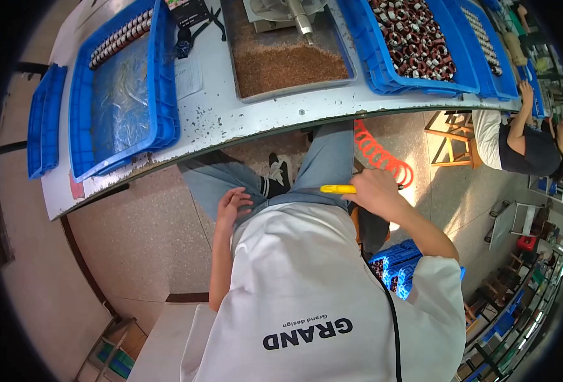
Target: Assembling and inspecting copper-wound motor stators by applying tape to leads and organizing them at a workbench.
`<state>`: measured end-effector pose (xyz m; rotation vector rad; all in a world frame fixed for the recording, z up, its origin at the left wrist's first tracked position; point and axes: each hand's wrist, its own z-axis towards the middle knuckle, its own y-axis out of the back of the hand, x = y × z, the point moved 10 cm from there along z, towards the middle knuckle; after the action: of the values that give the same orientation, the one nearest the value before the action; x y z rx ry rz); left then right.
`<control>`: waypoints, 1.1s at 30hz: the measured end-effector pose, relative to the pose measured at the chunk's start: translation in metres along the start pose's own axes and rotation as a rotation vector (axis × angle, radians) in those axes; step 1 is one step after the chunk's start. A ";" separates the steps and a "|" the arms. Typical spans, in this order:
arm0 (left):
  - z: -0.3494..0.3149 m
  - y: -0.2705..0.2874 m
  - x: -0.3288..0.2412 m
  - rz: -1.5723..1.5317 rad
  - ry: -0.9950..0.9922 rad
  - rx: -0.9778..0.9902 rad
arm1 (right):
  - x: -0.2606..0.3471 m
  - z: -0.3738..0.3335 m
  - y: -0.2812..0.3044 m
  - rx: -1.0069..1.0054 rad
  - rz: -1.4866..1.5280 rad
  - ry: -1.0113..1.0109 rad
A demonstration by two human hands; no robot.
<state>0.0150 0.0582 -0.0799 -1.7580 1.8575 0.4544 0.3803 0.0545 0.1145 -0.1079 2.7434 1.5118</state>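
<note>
A yellow tool [337, 189] is gripped in the right hand [377, 193], over the right thigh [328, 149]. The left hand [232, 205] is held loosely open by the left thigh [213, 178], its fingers half bent. Beyond, on the white table [208, 127], a tray [294, 93] of brown grains [288, 70] is flanked by two blue bins [415, 84], the right one filled with dark red rings [415, 41].

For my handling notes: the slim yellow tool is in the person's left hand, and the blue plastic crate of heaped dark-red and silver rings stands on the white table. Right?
Wrong hand: in the head view, the slim yellow tool is in the person's right hand, and the blue plastic crate of heaped dark-red and silver rings stands on the white table.
</note>
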 end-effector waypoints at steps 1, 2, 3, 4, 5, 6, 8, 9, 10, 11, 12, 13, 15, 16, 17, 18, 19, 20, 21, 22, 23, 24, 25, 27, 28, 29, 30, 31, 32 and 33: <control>-0.002 0.000 0.000 -0.006 0.003 -0.003 | 0.001 0.003 0.005 0.011 0.029 -0.003; -0.001 -0.001 -0.001 -0.014 0.001 -0.007 | 0.001 0.009 0.010 0.018 0.056 -0.005; -0.001 -0.002 -0.003 -0.022 -0.001 -0.010 | 0.000 0.014 0.013 0.026 0.082 -0.007; 0.000 -0.003 -0.004 -0.031 -0.003 -0.013 | -0.001 0.018 0.014 0.033 0.109 -0.009; -0.001 -0.002 -0.005 -0.033 -0.002 -0.016 | -0.001 0.020 0.014 0.035 0.107 -0.006; -0.002 -0.002 -0.005 -0.037 -0.001 -0.014 | 0.004 0.023 0.014 0.027 0.106 0.052; -0.004 -0.001 -0.006 -0.046 0.000 -0.011 | 0.015 0.026 0.012 0.012 0.102 0.169; -0.005 -0.001 -0.006 -0.050 0.001 -0.009 | 0.021 0.026 0.013 0.005 0.101 0.227; -0.004 -0.001 -0.006 -0.056 -0.002 -0.012 | 0.023 0.027 0.016 0.004 0.096 0.232; -0.004 -0.001 -0.007 -0.055 -0.004 -0.015 | 0.030 0.025 0.015 0.064 0.141 0.276; -0.003 -0.002 -0.007 -0.054 -0.007 -0.018 | 0.038 0.023 0.015 0.124 0.186 0.319; -0.003 -0.002 -0.007 -0.052 -0.008 -0.021 | 0.046 0.019 0.015 0.185 0.232 0.361; -0.001 -0.001 -0.006 -0.053 -0.009 -0.027 | 0.058 0.014 0.015 0.248 0.275 0.407; 0.001 0.001 -0.003 -0.054 -0.020 -0.026 | 0.059 0.013 0.017 0.221 0.226 0.371; 0.003 0.002 -0.001 -0.054 -0.030 -0.025 | 0.059 0.012 0.019 0.195 0.178 0.335; 0.005 0.003 0.002 -0.054 -0.039 -0.024 | 0.059 0.011 0.021 0.168 0.130 0.299; 0.006 0.004 0.004 -0.053 -0.048 -0.022 | 0.057 0.010 0.022 0.142 0.083 0.262; 0.005 0.003 0.007 -0.056 -0.046 -0.025 | 0.057 0.007 0.019 0.145 0.083 0.265; 0.004 0.003 0.009 -0.053 -0.067 -0.047 | 0.050 0.006 0.016 0.120 0.063 0.220; 0.004 0.000 0.008 -0.050 -0.092 -0.067 | 0.040 0.006 0.014 0.092 0.042 0.174; 0.004 -0.001 0.007 -0.048 -0.117 -0.088 | 0.028 0.006 0.013 0.065 0.021 0.127; 0.004 -0.002 0.005 -0.045 -0.142 -0.107 | 0.016 0.005 0.014 0.037 0.000 0.079; 0.003 -0.002 0.007 -0.047 -0.140 -0.104 | 0.007 0.001 0.014 0.040 -0.002 0.077; 0.001 -0.006 0.005 0.216 -0.162 -0.057 | -0.002 -0.008 0.019 0.084 0.147 0.237; 0.003 -0.008 0.001 0.351 -0.179 -0.029 | -0.006 -0.012 0.026 0.099 0.221 0.312; 0.004 -0.012 -0.003 0.485 -0.199 0.000 | -0.006 -0.016 0.033 0.113 0.295 0.385; 0.007 -0.017 -0.009 0.488 -0.216 0.021 | -0.015 -0.017 0.043 0.101 0.287 0.362; 0.005 -0.020 -0.015 0.508 -0.239 -0.008 | -0.027 -0.019 0.054 0.103 0.309 0.323; 0.001 -0.022 -0.020 0.537 -0.265 -0.029 | -0.041 -0.023 0.063 0.099 0.338 0.275; -0.005 -0.023 -0.025 0.564 -0.294 -0.051 | -0.055 -0.027 0.071 0.093 0.367 0.228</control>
<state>0.0372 0.0737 -0.0586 -1.0948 2.1103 0.9225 0.4314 0.0727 0.1911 0.2539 3.1483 1.5227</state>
